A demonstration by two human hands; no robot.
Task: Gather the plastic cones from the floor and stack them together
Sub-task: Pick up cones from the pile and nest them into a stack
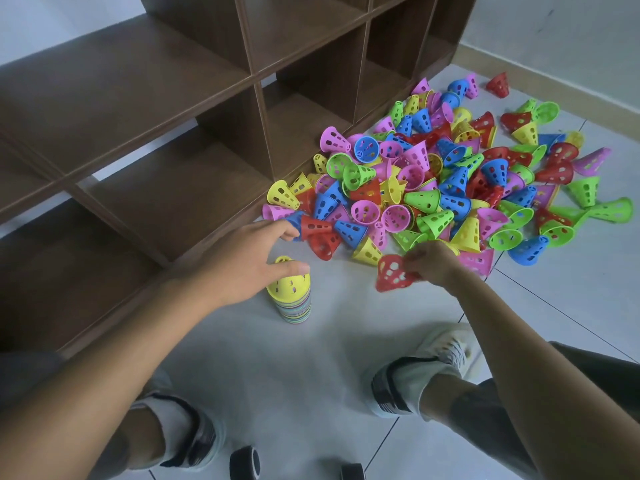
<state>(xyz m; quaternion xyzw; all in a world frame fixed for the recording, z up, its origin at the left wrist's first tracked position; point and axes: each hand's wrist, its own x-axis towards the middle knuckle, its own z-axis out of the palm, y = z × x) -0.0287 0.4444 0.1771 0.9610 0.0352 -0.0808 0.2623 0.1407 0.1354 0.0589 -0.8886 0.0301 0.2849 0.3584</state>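
Pale tiled floor [346, 375] with dark grout lines, meeting a light wall [554, 36] at the far right. Along the floor's left edge, a dark brown shelf unit [156, 109] of open cubbies. Against the shelf's foot and spreading toward the far right corner, a big loose pile of cones [433, 181], perforated, in pink, blue, green, yellow and red, lying on their sides and tilted every way; one red stray well apart near the wall. Nearer, close to the shelf's front edge, an upright stack [294, 299] of nested cones, many-coloured rims showing, a yellow one on top.

Two feet in light shoes [426, 368] planted at the near edge, two dark round objects at the very bottom, too cropped to tell.

Left hand [242, 268] out over the stack, fingers straight and slightly spread, thumb lying across the top cone's rim, fingertips [291, 233] reaching the near edge of the pile by a red and a blue cone; nothing gripped. Right hand [433, 265] at the pile's near edge, fingers curled, pinching a red cone [393, 273] by its rim, open mouth turned toward the camera, just right of the stack and apart from it.
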